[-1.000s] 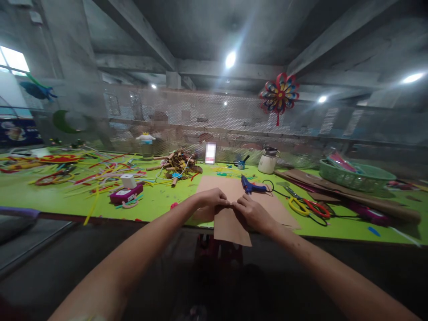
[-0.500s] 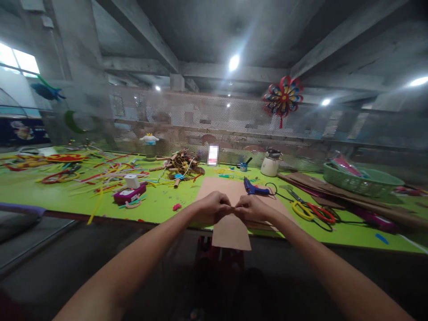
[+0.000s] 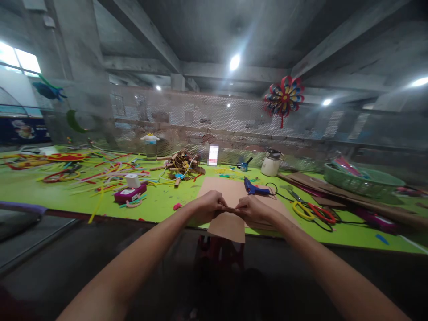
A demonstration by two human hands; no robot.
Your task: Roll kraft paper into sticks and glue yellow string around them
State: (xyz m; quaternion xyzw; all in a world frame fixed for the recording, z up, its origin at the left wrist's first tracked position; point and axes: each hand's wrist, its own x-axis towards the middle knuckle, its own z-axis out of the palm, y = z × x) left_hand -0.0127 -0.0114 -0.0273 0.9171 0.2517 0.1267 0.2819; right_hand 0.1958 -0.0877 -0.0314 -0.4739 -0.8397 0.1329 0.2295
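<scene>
Between my two hands is a piece of brown paper (image 3: 228,226), its upper edge rolled or folded into a narrow strip and its loose part hanging over the table's front edge. My left hand (image 3: 212,205) pinches the left end of that strip, fingers closed. A short way to the right, my right hand (image 3: 250,208) pinches the other end with thumb and fingers. Under and behind my hands lies a larger brown sheet (image 3: 217,185) on the green table. A blue glue gun (image 3: 256,187) rests on this sheet just beyond my right hand.
Yellow-handled scissors (image 3: 302,210) and red-handled scissors (image 3: 323,214) lie to the right, before cardboard sheets (image 3: 310,189) and a green basket (image 3: 368,180). A white jug (image 3: 270,164) stands at the back. Left are a purple box (image 3: 130,192), rolled paper tubes (image 3: 182,165) and coloured strips (image 3: 110,171).
The hanging part of the brown paper has shifted slightly left and up. More of the rolled strip shows between my hands, whose fingertips are a little farther apart.
</scene>
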